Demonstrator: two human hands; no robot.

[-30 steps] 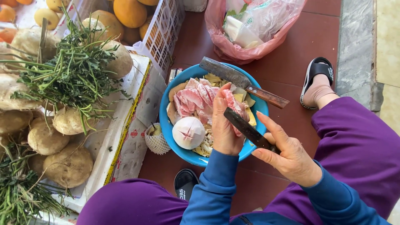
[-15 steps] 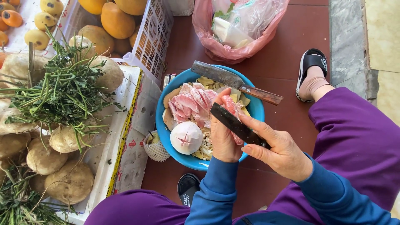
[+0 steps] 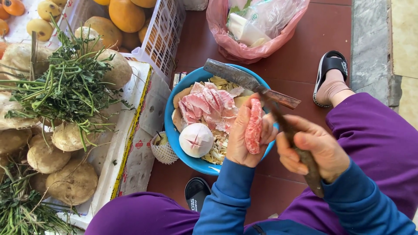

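A blue bowl (image 3: pixel 174 130) on the red floor holds pink peel scraps and a peeled white fruit (image 3: pixel 196 139), with a cleaver (image 3: pixel 248 82) lying across its rim. Over its right edge the left hand (image 3: pixel 244 139) cups a pink fruit segment (image 3: pixel 254 126), fingers curled around it. The right hand (image 3: pixel 315 150) is clenched on a small knife (image 3: pixel 296 146), blade tip near the segment.

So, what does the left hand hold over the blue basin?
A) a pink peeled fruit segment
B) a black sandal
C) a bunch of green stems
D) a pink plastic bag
A: the left hand grips a pink peeled fruit segment above the blue basin, while the right hand holds a knife.
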